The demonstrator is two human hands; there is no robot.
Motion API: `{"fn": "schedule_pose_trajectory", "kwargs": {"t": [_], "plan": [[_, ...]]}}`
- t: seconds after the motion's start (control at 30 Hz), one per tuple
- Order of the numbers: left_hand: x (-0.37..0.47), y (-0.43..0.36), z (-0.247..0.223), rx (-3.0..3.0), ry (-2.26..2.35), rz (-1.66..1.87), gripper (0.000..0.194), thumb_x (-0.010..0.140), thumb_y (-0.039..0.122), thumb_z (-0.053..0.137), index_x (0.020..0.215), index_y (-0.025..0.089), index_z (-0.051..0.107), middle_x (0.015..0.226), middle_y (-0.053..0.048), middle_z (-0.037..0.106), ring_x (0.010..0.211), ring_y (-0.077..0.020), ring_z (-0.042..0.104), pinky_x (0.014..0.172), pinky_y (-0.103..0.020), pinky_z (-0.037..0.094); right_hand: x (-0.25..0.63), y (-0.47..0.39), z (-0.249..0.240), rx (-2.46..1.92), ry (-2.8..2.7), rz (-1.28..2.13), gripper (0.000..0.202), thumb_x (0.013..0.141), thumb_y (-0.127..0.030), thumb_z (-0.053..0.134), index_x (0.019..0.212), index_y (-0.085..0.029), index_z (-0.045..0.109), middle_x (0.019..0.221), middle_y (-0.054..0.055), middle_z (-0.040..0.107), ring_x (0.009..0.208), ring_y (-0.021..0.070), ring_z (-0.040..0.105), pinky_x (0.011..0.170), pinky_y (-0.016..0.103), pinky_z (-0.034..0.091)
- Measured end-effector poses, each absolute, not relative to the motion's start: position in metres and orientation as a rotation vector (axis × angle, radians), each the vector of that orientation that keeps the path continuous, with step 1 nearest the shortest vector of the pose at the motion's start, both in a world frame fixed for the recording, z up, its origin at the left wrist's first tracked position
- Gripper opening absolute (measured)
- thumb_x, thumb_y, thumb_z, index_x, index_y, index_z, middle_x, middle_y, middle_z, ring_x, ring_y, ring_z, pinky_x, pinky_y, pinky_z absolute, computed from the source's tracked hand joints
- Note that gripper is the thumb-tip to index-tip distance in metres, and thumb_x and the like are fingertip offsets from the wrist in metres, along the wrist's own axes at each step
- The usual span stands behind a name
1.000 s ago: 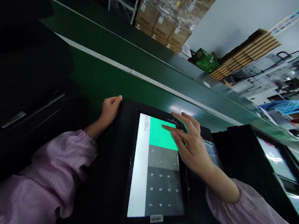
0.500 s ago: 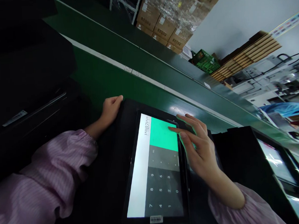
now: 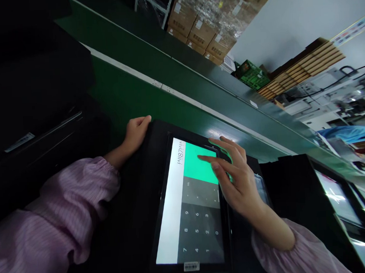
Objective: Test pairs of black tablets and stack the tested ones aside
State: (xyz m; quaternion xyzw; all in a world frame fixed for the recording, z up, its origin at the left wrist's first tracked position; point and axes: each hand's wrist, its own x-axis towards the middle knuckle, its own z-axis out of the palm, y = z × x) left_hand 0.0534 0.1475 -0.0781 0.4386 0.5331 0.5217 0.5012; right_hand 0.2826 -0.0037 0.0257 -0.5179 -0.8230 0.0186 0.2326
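Note:
A black device with a lit screen [image 3: 199, 201] shows a calculator keypad, a bright green panel and a white strip with text. My right hand [image 3: 234, 170] is over the screen's upper right, fingers apart, holding nothing; its index fingertip is at the green panel, and whether it touches the glass cannot be made out. My left hand [image 3: 137, 133] rests at the upper left corner of the black housing [image 3: 160, 128], its fingers curled at the edge. A barcode label [image 3: 191, 266] is on the bezel's lower edge.
A green bench [image 3: 120, 91] with a pale strip runs diagonally behind. Other black devices stand at the left [image 3: 38, 96] and right [image 3: 290, 187]. Farther back are wrapped cartons [image 3: 197, 30], a green crate [image 3: 251, 76] and stacked cardboard trays [image 3: 302, 67]. Part of a person shows at the far right.
My right hand has moved a little to the left, its index finger farther over the green panel. My left hand stays at the housing's corner.

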Motion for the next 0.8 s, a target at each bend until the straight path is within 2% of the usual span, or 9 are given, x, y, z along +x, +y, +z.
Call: {"fn": "schedule_pose_trajectory", "kwargs": {"t": [0.17, 0.57, 0.8], "plan": [[0.053, 0.148, -0.082, 1.059, 1.271, 1.252, 0.05, 0.094, 0.022, 0.056, 0.05, 0.019, 0.032, 0.053, 0.004, 0.026, 0.051, -0.0107, 0.026, 0.05, -0.027, 0.018, 0.269, -0.021, 0.034, -1.222, -2.366, 0.157, 0.03, 0.097, -0.01, 0.051, 0.09, -0.018, 0.079, 0.136, 0.012, 0.06, 0.144, 0.0324, 0.038, 0.109, 0.05, 0.044], [0.053, 0.149, -0.08, 1.062, 1.289, 1.265, 0.051, 0.092, 0.022, 0.058, 0.049, 0.019, 0.031, 0.053, 0.003, 0.026, 0.051, -0.0111, 0.025, 0.049, -0.027, 0.017, 0.26, -0.03, 0.034, -1.208, -2.383, 0.136, 0.028, 0.094, -0.008, 0.054, 0.103, -0.014, 0.08, 0.137, 0.015, 0.061, 0.143, 0.0351, 0.039, 0.11, 0.054, 0.045], [0.053, 0.149, -0.08, 1.049, 1.274, 1.273, 0.05, 0.091, 0.022, 0.059, 0.048, 0.019, 0.031, 0.053, 0.003, 0.026, 0.05, -0.0102, 0.025, 0.048, -0.026, 0.017, 0.258, -0.032, 0.034, -1.214, -2.369, 0.163, 0.028, 0.094, -0.007, 0.053, 0.101, -0.014, 0.08, 0.136, 0.014, 0.061, 0.143, 0.0346, 0.039, 0.111, 0.053, 0.044]]}}
